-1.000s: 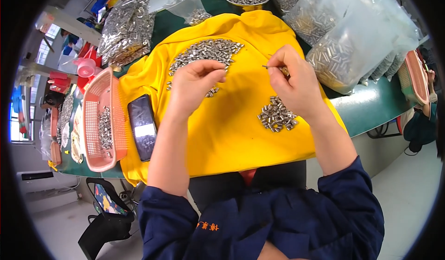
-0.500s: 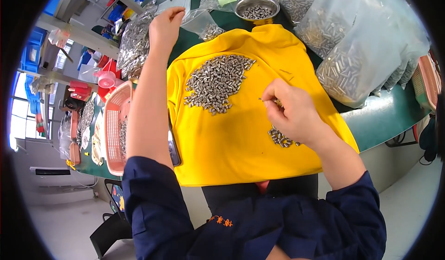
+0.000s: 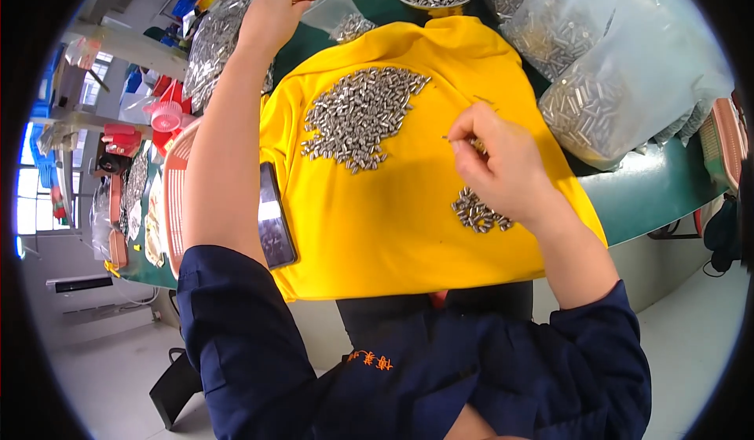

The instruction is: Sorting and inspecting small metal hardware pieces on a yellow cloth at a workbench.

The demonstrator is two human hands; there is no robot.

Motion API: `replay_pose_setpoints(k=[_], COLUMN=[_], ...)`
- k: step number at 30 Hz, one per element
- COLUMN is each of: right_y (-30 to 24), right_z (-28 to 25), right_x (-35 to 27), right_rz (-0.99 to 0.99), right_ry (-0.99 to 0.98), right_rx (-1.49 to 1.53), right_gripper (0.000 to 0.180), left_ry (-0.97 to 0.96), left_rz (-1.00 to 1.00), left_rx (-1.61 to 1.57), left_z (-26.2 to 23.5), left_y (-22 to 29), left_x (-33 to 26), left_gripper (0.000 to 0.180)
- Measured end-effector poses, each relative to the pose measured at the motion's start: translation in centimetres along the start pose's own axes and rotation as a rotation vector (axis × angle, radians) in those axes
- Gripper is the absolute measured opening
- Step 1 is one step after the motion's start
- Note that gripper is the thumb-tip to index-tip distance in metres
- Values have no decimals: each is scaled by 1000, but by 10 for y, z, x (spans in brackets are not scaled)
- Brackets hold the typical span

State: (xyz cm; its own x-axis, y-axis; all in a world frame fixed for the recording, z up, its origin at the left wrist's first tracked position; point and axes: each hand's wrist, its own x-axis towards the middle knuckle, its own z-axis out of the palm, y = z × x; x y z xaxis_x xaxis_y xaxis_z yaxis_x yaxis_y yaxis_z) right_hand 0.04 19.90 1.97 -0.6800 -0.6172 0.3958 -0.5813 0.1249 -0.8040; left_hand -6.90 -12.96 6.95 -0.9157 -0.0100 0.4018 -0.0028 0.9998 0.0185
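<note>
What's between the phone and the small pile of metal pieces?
In the head view, a stretch of yellow cloth lies between the phone and the small metal pile.

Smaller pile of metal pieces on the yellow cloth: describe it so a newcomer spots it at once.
A yellow cloth covers part of the green table. On the cloth's right side, just below the right hand in the picture, lies the smaller pile of short silvery pieces. Unlike the broad larger pile farther up and left, it is a small cluster.
</note>
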Motion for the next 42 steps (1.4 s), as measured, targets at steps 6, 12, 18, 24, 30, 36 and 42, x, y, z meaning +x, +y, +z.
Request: replay_pose_setpoints(k=[6, 12, 18, 24, 30, 36, 42], right_y=[6, 1, 4, 3, 6, 3, 1], right_z=[-2, 5, 8, 6, 10, 10, 6], right_x=[2, 1, 0, -1, -1, 0, 1], right_rz=[4, -21, 19, 22, -36, -11, -55], right_ry=[57, 42, 26, 0, -18, -18, -4], right_rx=[-7, -8, 3, 10, 70, 194, 221], right_gripper=[7, 7, 6, 6, 9, 9, 8], left_ry=[-37, -204, -97, -129, -209, -96, -89], left_rz=[-142, -125, -136, -141, -324, -505, -660], left_rx=[-202, -239, -192, -367, -425, -531, -1317], left_z=[9, 31, 34, 31, 27, 13, 1], left_y=[50, 72, 91, 88, 86, 88, 131], left_x=[-73, -122, -131, -130, -121, -124, -157], left_gripper=[21, 29, 18, 13, 17, 20, 18])
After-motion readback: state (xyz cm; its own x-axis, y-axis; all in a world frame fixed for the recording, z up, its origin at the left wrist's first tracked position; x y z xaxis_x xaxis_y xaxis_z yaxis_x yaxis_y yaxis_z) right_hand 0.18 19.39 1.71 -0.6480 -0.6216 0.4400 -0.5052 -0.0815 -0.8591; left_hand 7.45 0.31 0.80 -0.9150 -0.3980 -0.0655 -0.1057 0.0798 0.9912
